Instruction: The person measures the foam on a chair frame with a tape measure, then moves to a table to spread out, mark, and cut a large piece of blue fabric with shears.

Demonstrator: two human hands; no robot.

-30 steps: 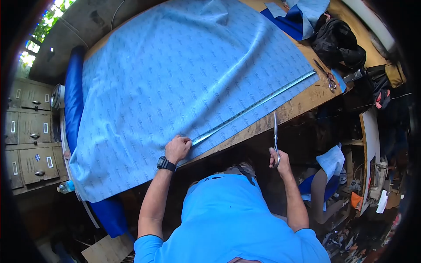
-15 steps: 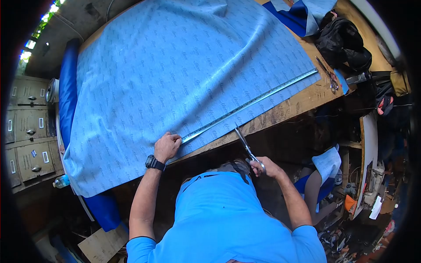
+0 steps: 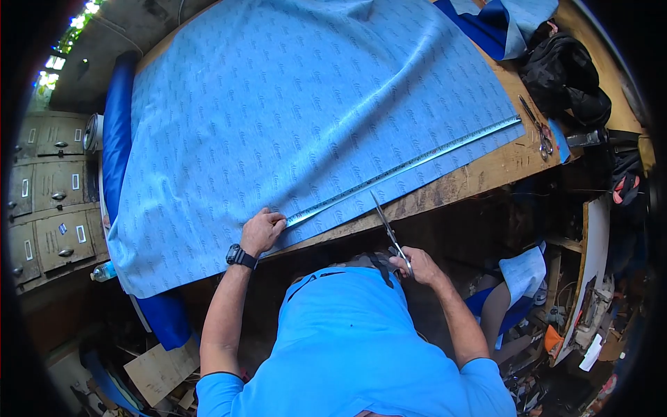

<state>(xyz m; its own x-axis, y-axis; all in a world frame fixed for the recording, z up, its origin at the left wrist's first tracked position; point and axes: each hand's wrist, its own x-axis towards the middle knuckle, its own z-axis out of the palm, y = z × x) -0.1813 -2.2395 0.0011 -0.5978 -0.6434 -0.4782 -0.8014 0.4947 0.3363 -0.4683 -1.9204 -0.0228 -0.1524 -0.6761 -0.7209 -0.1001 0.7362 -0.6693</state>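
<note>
Tape (image 3: 406,167) lies flat across the near edge of the cloth (image 3: 299,118), running from the left hand out to the far right corner of the table (image 3: 486,170). Left hand (image 3: 262,231) closed into a loose fist, pressing the tape's near end down on the cloth; black watch (image 3: 240,256) on that wrist. Right hand (image 3: 415,266) grips the scissors (image 3: 388,226) by the handles, blades shut or nearly so, tips up toward the cloth edge just below the tape, not clearly touching it. Cloth is light blue, printed, covers most of the table, hangs over the left end above a dark blue roll (image 3: 117,139). Second scissors (image 3: 538,128) lie at the table's right end, next to a black bag (image 3: 566,73). Drawers (image 3: 42,201) at far left.
</note>
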